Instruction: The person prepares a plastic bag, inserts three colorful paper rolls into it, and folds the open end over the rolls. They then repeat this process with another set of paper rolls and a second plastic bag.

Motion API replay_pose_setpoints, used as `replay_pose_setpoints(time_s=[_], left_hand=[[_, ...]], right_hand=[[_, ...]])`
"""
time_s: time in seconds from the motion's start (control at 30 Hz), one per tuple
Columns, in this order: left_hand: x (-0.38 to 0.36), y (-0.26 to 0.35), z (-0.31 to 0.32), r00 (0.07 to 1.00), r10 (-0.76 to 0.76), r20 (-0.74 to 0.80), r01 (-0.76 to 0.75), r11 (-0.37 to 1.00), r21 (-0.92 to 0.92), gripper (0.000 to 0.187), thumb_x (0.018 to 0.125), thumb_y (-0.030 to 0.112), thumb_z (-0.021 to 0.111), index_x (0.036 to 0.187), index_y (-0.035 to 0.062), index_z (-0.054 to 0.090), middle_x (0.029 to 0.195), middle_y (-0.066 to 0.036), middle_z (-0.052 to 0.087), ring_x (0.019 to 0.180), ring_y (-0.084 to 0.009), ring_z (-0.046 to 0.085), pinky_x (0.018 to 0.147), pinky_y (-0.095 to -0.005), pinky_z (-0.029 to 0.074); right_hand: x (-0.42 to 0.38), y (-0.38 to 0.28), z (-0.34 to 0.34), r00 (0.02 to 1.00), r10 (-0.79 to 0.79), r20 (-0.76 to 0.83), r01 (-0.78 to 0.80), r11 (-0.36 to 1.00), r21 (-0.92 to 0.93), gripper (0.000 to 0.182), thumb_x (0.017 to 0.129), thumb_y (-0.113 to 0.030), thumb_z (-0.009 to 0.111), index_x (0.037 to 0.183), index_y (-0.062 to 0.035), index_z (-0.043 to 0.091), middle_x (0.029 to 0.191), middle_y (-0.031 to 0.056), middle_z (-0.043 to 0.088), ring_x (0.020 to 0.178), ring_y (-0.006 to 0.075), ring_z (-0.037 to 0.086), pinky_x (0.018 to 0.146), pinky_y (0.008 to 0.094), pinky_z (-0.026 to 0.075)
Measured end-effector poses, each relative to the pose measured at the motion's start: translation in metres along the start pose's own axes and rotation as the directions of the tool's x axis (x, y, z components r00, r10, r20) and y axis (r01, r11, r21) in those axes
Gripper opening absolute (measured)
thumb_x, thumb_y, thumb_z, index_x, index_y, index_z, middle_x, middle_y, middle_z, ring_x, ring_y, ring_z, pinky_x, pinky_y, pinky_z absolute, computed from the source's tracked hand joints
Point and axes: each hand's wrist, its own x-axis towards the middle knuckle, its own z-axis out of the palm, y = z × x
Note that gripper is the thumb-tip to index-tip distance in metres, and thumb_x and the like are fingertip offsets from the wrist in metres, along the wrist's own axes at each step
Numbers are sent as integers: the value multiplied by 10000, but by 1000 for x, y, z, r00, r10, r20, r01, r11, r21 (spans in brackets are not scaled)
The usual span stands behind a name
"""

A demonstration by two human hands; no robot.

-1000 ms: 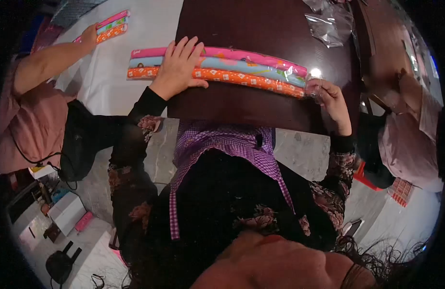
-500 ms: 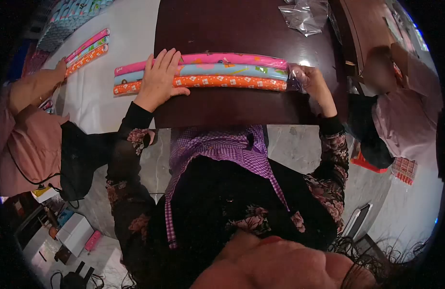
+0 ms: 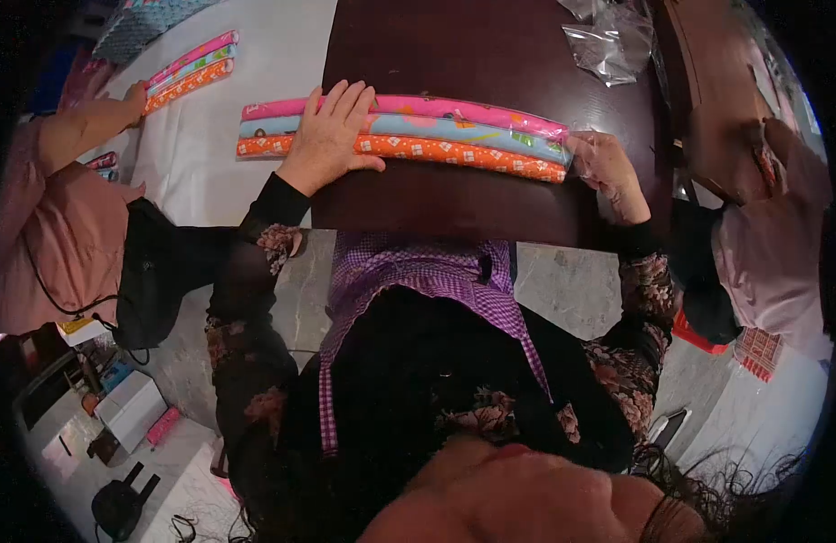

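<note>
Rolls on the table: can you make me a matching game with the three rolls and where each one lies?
Things:
1. pink roll
2. blue roll
3. orange roll
4. clear bags

Places:
a. in the middle of the three
b. nearest the person
c. far right part of the dark table
d. farthest from the person

Pairs: 1-d, 2-a, 3-b, 4-c.

The left hand lies flat across all three rolls; the right hand is at their right end.
</note>
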Motion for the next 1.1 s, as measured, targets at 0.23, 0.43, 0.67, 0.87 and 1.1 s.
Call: replay_pose_setpoints(time_s=[0.23, 0.43, 0.67, 0.87, 1.1], left_hand=[[-2, -1, 1, 1000, 14, -17, -14, 1000, -11, 1064, 632, 681, 711, 1400, 10, 410, 1386, -150, 465, 1324, -337, 396, 1092, -537, 300], [-3, 0, 2, 999, 20, -29, -20, 1000, -11, 1071, 631, 683, 711, 1404, 8, 406, 1382, -151, 463, 1318, -344, 398, 1092, -540, 299], [-3, -1, 5, 999, 26, -40, -26, 1000, 6, 1081, 625, 691, 706, 1406, 9, 402, 1375, -150, 468, 1316, -345, 401, 1095, -541, 299], [-3, 0, 3, 999, 31, -32, -30, 999, 10, 1078, 629, 695, 697, 1407, 10, 401, 1376, -150, 469, 1317, -343, 398, 1099, -539, 293], [-3, 2, 3, 999, -12, 41, 13, 999, -34, 1108, 623, 611, 755, 1471, 40, 328, 1456, -138, 407, 1366, -342, 348, 1145, -531, 238]], right_hand=[[13, 10, -1, 998, 57, -38, -53, 994, 97, 199, 910, -226, 683, 951, -30, 677, 549, -63, 459, 395, 27, 373, 322, 204, 242], [10, 4, 2, 996, 92, -17, -88, 981, 172, 161, 883, -212, 710, 874, -58, 661, 549, -54, 473, 387, 44, 381, 323, 219, 247], [18, 5, -3, 990, 138, 41, -144, 957, 252, 175, 854, -225, 736, 825, -81, 641, 565, -54, 478, 393, 60, 381, 340, 231, 249], [23, 7, -6, 968, 203, 150, -241, 919, 311, 126, 880, -175, 690, 826, -75, 636, 536, -56, 453, 374, 58, 335, 342, 240, 220], [24, 7, -2, 973, 208, 104, -231, 905, 357, 149, 892, -162, 664, 774, -99, 597, 528, -62, 432, 368, 62, 311, 346, 244, 203]])
